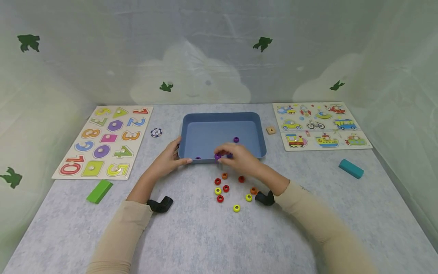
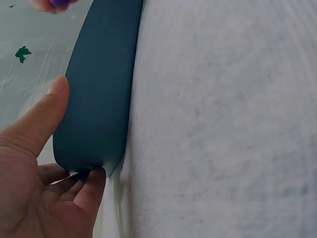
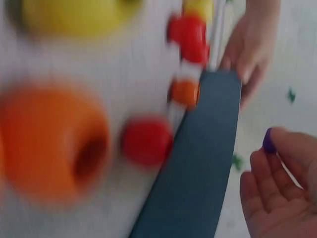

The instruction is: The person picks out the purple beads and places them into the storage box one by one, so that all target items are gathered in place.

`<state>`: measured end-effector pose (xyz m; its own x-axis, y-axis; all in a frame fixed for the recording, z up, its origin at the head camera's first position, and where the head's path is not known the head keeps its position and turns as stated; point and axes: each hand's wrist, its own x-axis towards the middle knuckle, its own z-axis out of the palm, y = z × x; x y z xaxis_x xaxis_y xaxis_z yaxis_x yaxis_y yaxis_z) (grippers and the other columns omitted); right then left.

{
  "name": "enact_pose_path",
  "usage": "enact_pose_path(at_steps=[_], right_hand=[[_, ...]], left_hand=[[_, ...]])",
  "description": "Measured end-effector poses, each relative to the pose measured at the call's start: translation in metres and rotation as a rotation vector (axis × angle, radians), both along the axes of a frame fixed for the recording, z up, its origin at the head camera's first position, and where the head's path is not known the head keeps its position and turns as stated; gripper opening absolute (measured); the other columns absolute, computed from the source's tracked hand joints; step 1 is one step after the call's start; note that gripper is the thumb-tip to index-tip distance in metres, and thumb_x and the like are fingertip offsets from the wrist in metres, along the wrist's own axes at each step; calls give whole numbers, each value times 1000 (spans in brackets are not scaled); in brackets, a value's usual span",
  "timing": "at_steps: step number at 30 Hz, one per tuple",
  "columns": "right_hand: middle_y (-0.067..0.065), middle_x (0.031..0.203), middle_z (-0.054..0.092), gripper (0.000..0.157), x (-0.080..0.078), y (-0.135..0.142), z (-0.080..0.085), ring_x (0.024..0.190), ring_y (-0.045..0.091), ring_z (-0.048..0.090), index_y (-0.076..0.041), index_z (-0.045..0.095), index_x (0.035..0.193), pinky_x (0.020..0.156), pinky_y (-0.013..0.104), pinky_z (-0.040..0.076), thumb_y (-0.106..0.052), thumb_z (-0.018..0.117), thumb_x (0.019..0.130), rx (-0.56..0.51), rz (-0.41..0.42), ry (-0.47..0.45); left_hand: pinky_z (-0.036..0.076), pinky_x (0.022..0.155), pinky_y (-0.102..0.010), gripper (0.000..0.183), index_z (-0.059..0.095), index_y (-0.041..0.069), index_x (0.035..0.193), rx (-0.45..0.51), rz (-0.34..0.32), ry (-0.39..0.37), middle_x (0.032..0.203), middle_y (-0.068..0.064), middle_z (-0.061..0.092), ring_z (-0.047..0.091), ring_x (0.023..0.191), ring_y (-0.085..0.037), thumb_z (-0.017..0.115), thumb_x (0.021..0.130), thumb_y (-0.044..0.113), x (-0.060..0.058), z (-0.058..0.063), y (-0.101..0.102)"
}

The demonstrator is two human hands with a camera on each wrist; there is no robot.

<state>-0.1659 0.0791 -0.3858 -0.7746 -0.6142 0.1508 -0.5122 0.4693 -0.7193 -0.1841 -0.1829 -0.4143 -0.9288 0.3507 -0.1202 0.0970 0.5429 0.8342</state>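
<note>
A shallow blue tray (image 1: 219, 131) sits at the table's far side. My left hand (image 1: 170, 156) grips its front left corner, thumb along the front rim and fingertips at the lower corner, as the left wrist view shows (image 2: 49, 178). Above the front rim, my right hand (image 1: 241, 158) pinches a purple bead (image 3: 269, 141) between thumb and fingertip. Inside the tray are more purple beads: one toward the right (image 1: 236, 139), another by the front wall at left (image 1: 198, 158), and one partly hidden by the right hand (image 1: 230, 156).
Before the tray lie several loose beads: red (image 1: 226, 188), yellow (image 1: 237, 208) and orange (image 1: 224, 176). Puzzle boards stand left (image 1: 113, 156) and right (image 1: 308, 142). A poker chip (image 1: 156, 132), letter tile (image 1: 271, 130), green block (image 1: 99, 191) and teal block (image 1: 351, 168) lie around.
</note>
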Motion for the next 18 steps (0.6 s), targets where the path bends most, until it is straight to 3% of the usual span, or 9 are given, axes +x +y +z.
enact_pose_path(at_steps=[3,8,13,18], right_hand=[[-3,99,52,26,-19,12,-3,91,9,48,-8,54,106,75,23,44,-14,54,80,7,-92,-25],[0,105,52,26,-41,24,-15,99,13,45,-9,55,106,82,29,40,-13,53,81,135,-171,-35],[1,100,54,23,-48,27,-25,95,13,47,-10,57,103,80,28,40,-14,54,81,215,-189,-57],[1,107,51,32,-47,28,-22,100,13,45,-10,52,111,84,28,39,-22,52,82,232,-186,-104]], left_hand=[[27,94,-39,93,0,7,133,6,3,-8,136,-13,2,13,121,-30,64,70,32,-1,0,0],[27,94,-39,92,0,6,133,11,3,-15,136,-14,2,13,121,-31,64,71,28,-1,0,0],[27,94,-37,94,-1,11,134,-6,-11,1,136,-12,1,13,121,-29,62,69,37,-1,-1,0],[27,94,-38,96,-1,12,134,-2,-4,13,136,-12,2,14,121,-29,63,68,40,-2,-3,0]])
